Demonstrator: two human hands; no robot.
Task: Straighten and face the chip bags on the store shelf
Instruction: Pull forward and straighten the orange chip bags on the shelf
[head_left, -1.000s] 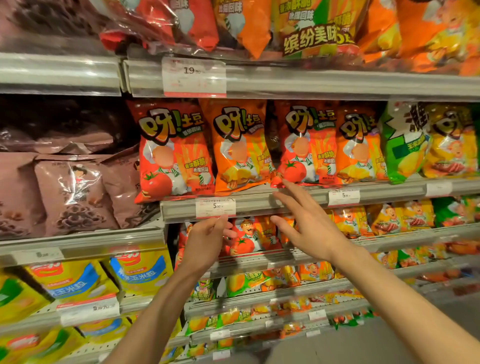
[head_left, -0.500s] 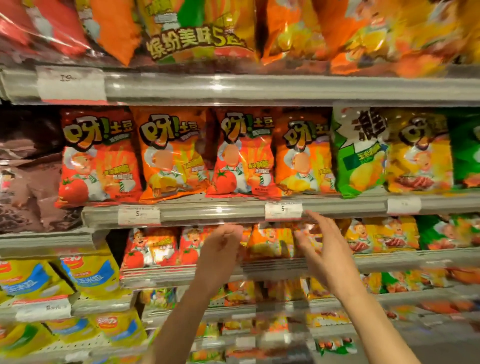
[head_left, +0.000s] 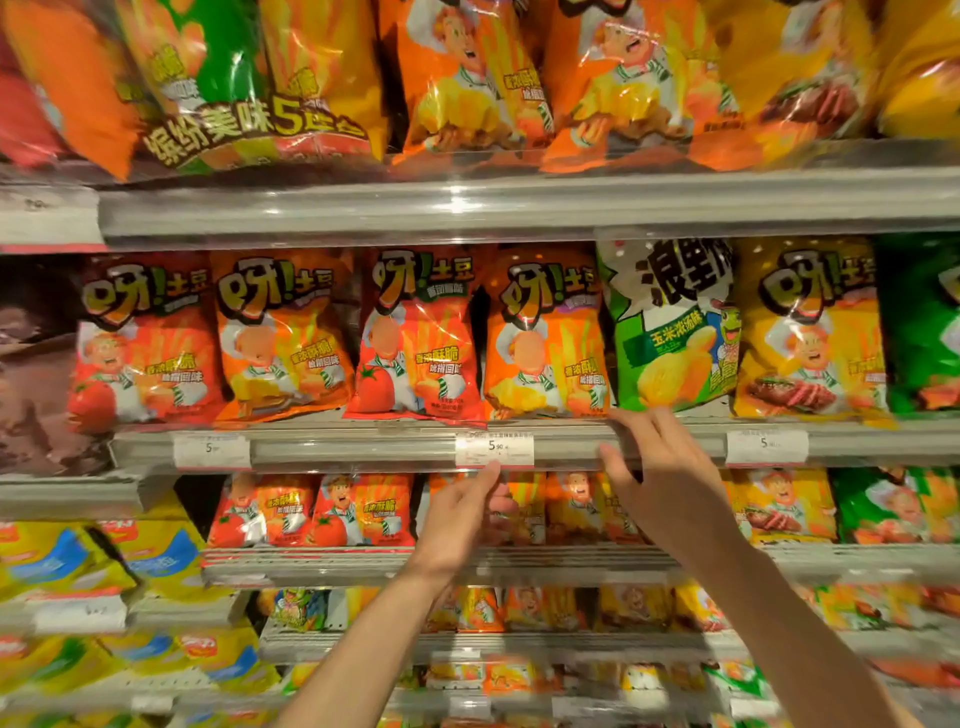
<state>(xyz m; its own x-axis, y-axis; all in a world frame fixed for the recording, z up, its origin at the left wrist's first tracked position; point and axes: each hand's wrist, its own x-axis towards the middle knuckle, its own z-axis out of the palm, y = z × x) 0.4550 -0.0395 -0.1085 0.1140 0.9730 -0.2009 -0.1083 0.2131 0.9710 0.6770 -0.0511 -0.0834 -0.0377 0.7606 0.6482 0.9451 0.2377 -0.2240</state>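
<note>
Both hands reach up to the shelf rail (head_left: 363, 449) below a row of chip bags (head_left: 415, 338), the right hand (head_left: 670, 483) with fingers spread wide at the green bag (head_left: 670, 332), the left hand (head_left: 457, 514) loosely curled, holding nothing, beneath the price tag (head_left: 493, 449).

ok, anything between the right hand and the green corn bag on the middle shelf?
Nothing visible. The right hand is raised in front of the shelf edge, its fingertips reaching the bottom edge of the green corn bag. The left hand is lower and off to the side, near the price tag, out of the path.
</note>
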